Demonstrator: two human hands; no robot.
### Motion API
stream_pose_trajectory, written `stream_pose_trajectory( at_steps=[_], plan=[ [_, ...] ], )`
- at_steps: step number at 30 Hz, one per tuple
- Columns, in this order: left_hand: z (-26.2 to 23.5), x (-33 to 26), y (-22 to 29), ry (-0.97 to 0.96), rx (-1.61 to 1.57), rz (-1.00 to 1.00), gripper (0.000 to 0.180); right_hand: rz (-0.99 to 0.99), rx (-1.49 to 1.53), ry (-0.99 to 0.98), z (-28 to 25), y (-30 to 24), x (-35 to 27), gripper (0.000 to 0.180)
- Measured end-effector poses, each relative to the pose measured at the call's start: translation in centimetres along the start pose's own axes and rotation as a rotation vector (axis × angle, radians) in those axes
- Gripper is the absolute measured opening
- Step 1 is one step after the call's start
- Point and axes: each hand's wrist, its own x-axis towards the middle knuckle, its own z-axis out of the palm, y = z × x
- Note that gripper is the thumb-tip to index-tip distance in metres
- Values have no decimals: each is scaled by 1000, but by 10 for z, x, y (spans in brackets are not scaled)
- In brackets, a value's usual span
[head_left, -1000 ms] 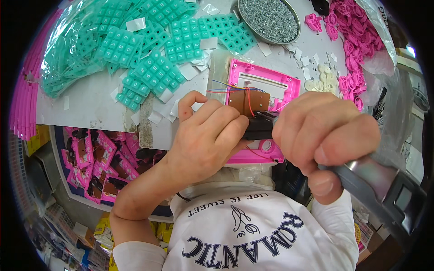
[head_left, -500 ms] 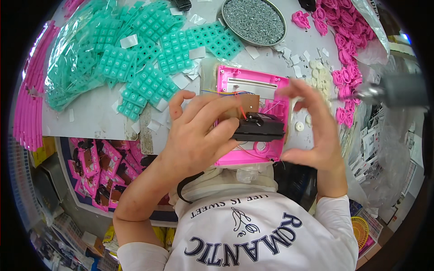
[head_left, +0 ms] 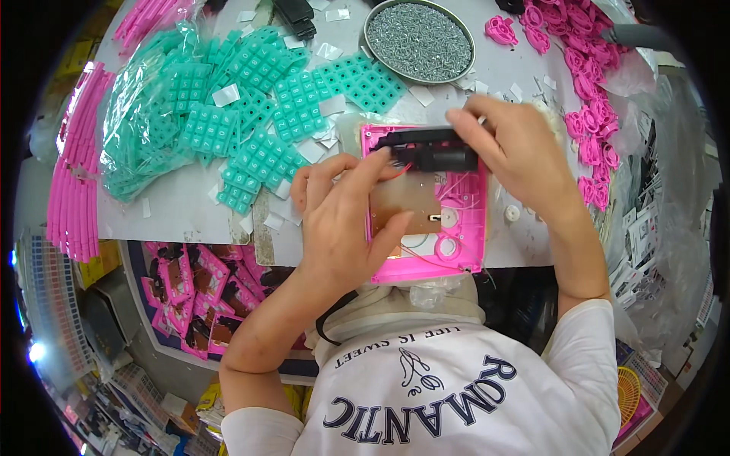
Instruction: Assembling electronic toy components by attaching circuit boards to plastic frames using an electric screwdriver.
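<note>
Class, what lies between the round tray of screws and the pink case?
In the head view, white paper scraps on bare table lie between the screw tray and pink case.

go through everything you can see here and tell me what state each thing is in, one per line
pink plastic housing: open, insides facing up, at the table edge
black module: pinched in right hand, across the housing's top
brown circuit board: seated in the housing, left hand resting on it
round metal tray: full of screws
teal keypad sheets: loose, heaped, some bagged
pink strips: stacked at table's left
</note>
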Motion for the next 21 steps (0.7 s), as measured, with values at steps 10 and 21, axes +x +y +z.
stream_pose_trajectory(
  at_steps=[10, 21],
  plan=[
    [0, 9, 13, -114, 171, 10, 63, -698, -140, 363, 36, 30, -19, 48],
    [-3, 7, 23, -135, 273, -46, 66, -789, -267, 245, 20, 28, 7, 42]
  ],
)
